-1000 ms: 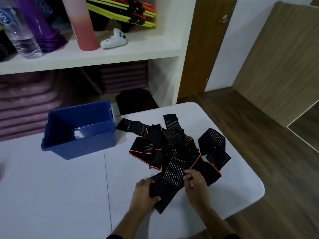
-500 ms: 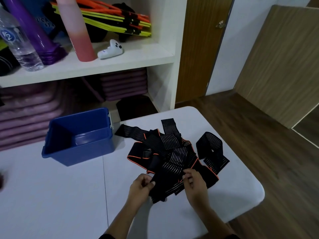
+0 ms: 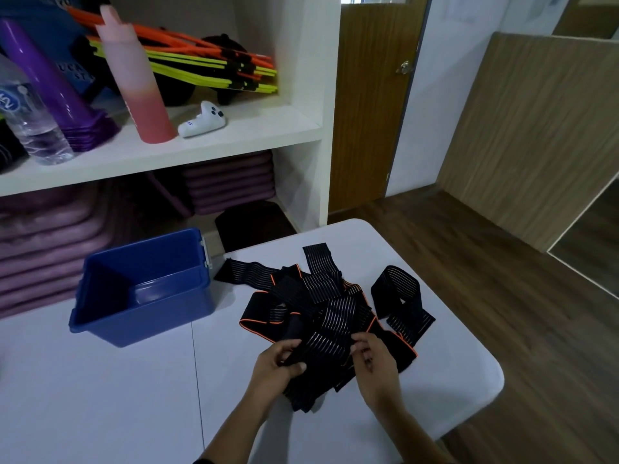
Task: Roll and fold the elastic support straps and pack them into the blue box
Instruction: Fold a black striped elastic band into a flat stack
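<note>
Straps (image 3: 311, 296) lay in a messy pile on the table (image 3: 100, 396), none yet in the blue box (image 3: 160, 324) beside them, while the left hand (image 3: 278, 366) and right hand (image 3: 376, 363) both gripped one strap (image 3: 323, 348).

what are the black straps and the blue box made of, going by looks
Straps: probably woven elastic fabric, matte black with pale ribs and orange edging on some; they drape limply where the left hand and right hand grip one.
Box: likely moulded plastic, smooth, slightly glossy blue; light reflects off its floor.
</note>
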Motion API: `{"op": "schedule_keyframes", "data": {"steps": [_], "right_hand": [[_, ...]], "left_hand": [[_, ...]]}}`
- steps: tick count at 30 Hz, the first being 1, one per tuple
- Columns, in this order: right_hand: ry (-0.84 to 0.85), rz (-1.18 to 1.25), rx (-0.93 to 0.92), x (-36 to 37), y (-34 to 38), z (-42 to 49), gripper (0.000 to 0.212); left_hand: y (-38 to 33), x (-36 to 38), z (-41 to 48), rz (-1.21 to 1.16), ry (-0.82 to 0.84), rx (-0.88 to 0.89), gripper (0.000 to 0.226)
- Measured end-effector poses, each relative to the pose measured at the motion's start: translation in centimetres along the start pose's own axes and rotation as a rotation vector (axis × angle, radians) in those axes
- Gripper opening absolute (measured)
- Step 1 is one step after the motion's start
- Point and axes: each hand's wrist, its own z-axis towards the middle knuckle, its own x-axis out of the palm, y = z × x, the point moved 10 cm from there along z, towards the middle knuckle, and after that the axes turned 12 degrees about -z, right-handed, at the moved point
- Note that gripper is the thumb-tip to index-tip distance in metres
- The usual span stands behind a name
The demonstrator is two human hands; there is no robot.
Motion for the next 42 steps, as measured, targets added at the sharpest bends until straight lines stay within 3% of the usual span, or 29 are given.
{"op": "schedule_keyframes", "data": {"steps": [8, 22, 27, 29, 32, 37, 42], "right_hand": [[0.002, 0.028, 0.006, -0.1, 0.8, 0.6, 0.025], [0.108, -0.034, 0.004, 2.3, 3.6, 5.6, 0.019], [0.062, -0.125, -0.038, 3.3, 4.8, 9.4, 0.021], [0.036, -0.205, -0.040, 3.7, 5.4, 11.0, 0.026], [0.143, -0.318, 0.011, 5.8, 5.3, 13.1, 0.042], [0.271, -0.590, 0.115, 7.7, 3.7, 15.0, 0.064], [0.390, -0.390, 0.211, 8.1, 2.6, 14.7, 0.056]], "left_hand": [[-0.4, -0.8, 0.5, 0.057, -0.093, -0.008, 0.018], [-3.2, -3.8, 1.1, 0.449, -0.232, 0.093, 0.051], [-3.3, -4.7, 2.2, 0.529, -0.268, 0.080, 0.038], [-3.3, -4.8, 2.5, 0.517, -0.282, 0.081, 0.029], [-3.8, -5.5, 2.7, 0.407, -0.349, 0.102, 0.018], [-5.4, -7.3, 3.0, 0.226, -0.498, 0.106, 0.030], [-6.4, -8.3, 3.6, 0.074, -0.560, 0.114, 0.033]]}}
